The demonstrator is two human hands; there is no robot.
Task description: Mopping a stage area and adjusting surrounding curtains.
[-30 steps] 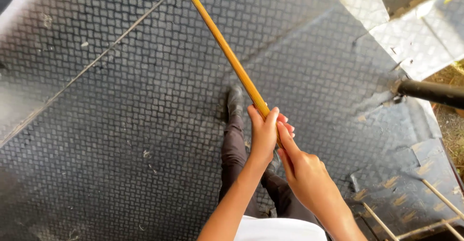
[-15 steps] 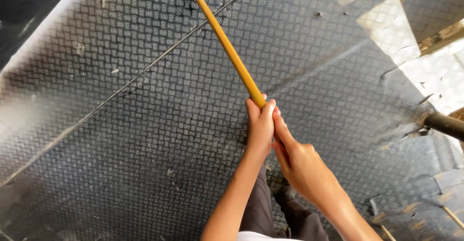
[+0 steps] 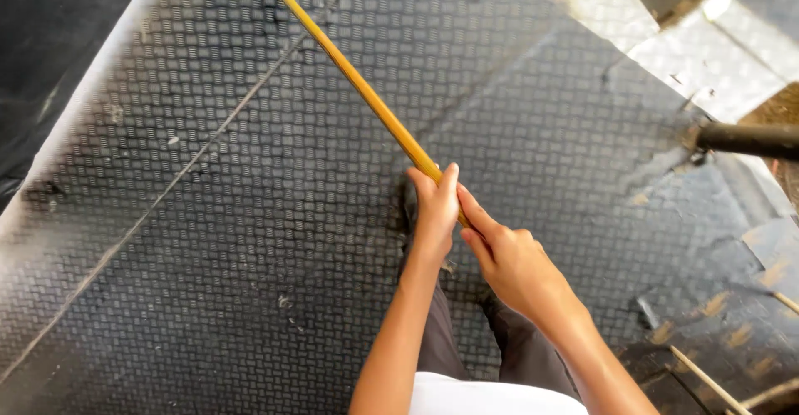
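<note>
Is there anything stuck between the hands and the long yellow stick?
No, nothing visible is in the way. The left hand and the right hand both wrap straight around the near end of the yellow stick, bare skin on wood, one just behind the other. The stick runs up and away over the patterned metal floor.
</note>
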